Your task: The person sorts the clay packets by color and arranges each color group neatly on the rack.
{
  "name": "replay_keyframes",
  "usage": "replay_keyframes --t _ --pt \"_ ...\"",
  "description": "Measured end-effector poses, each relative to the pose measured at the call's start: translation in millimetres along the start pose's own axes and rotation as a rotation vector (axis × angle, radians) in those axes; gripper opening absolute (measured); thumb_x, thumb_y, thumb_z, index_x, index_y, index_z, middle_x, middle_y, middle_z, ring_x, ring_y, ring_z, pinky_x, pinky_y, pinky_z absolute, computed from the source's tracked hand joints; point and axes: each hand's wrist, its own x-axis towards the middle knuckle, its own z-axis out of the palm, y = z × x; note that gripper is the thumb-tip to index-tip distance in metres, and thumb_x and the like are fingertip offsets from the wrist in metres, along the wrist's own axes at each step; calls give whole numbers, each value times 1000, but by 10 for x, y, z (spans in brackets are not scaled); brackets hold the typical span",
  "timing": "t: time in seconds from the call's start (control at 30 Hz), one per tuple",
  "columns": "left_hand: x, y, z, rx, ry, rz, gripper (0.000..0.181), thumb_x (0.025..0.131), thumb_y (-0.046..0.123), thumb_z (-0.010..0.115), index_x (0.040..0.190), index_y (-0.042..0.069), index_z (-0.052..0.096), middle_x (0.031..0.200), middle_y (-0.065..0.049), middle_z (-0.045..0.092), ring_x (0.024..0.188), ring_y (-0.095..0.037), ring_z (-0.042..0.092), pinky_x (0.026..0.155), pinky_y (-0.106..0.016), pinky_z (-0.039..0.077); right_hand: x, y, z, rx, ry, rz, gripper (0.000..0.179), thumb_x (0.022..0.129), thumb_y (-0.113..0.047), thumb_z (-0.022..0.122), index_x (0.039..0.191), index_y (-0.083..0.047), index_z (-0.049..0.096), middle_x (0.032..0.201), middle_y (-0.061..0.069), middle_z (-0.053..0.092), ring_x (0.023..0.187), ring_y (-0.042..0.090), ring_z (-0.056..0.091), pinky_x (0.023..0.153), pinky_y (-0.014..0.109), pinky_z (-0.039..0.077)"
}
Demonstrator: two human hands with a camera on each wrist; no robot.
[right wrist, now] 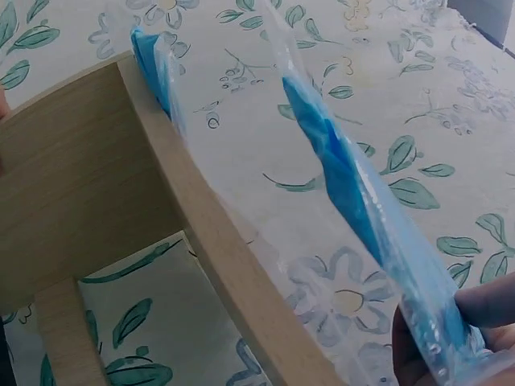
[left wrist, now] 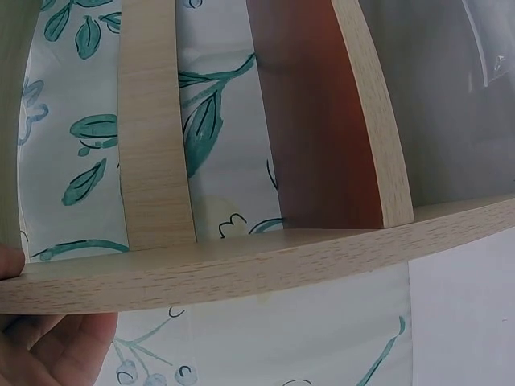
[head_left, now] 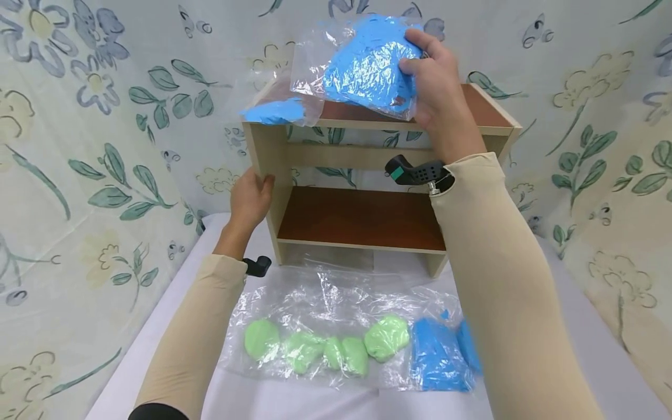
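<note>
My right hand (head_left: 438, 87) pinches a clear plastic bag of blue material (head_left: 370, 64) by its right edge, above the top of a small wooden shelf (head_left: 362, 219). In the right wrist view, this blue bag (right wrist: 354, 193) appears edge-on, with the thumb on one side. Another bag with blue contents (head_left: 275, 111) lies on the shelf's top left, hanging slightly over the front edge. My left hand (head_left: 249, 198) grips the shelf's left side panel. The left wrist view shows the thumb on one side of that panel (left wrist: 241, 269) and the fingers on the other.
In front of the shelf, clear bags with several green lumps (head_left: 354, 356) lie on the white-covered table (head_left: 294, 402). To their right are bags of blue material (head_left: 441, 356). Floral cloth (head_left: 131, 233) hangs behind and at both sides.
</note>
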Motion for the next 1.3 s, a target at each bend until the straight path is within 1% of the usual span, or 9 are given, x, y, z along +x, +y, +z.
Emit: replay_keyframes --t 0.1,0.17,0.3,0.5,0.63,0.73,0.87,1.0,1.3 --pt "6 -3 -3 2 -5 -1 44 103 28 48 139 5 50 139 -21 59 128 -40 58 106 -54 49 71 70 69 14 -41 14 48 103 -7 45 146 -27 44 156 -13 27 143 12 35 119 30 37" --pt "9 -6 -6 5 -9 -1 43 103 28 48 139 5 50 139 -21 59 128 -40 58 107 -54 49 106 115 105 -38 -86 43 50 103 -8 45 149 -28 41 159 -12 26 144 14 35 119 30 38" --pt "7 -9 -23 8 -15 1 44 103 28 49 139 4 50 139 -21 59 128 -40 58 107 -54 48 141 156 166 -294 -165 103 55 104 -12 45 155 -28 31 166 -7 14 151 14 26 122 31 32" --pt "1 13 -5 -3 -26 3 44 103 29 48 140 5 49 141 -21 57 130 -40 56 107 -54 48 128 142 199 -782 -124 87 57 103 -29 47 157 -31 26 167 -5 13 152 14 24 122 31 32" --pt "12 8 0 3 -19 9 44 103 28 48 139 4 49 140 -22 58 129 -41 57 107 -54 48 67 158 196 -1002 -90 -27 58 102 -39 44 157 -28 27 167 -4 19 154 15 22 124 34 29" --pt "11 0 -2 2 -16 6 44 103 29 48 139 4 49 140 -22 58 130 -41 56 108 -54 47 -21 197 193 -1098 -110 -222 54 103 -41 42 153 -22 37 163 -2 30 153 16 24 126 34 24" --pt "2 2 -6 0 -17 11 44 103 28 48 139 3 50 140 -22 57 130 -41 56 109 -54 46 -177 243 182 -1222 -313 -437 49 104 -38 43 147 -14 48 156 5 44 150 24 33 125 42 25" --pt "1 15 -15 0 0 18 43 102 28 49 137 1 51 138 -23 59 128 -42 57 108 -55 47 -285 264 181 -1323 -492 -469 52 103 -38 46 149 -16 44 157 8 41 147 30 37 121 50 31" --pt "4 0 9 0 -2 -3 43 103 29 49 136 2 51 138 -23 59 127 -42 58 107 -55 48 -260 366 159 -1388 -464 -543 52 100 -32 55 150 -21 45 157 6 43 145 30 41 118 52 37"
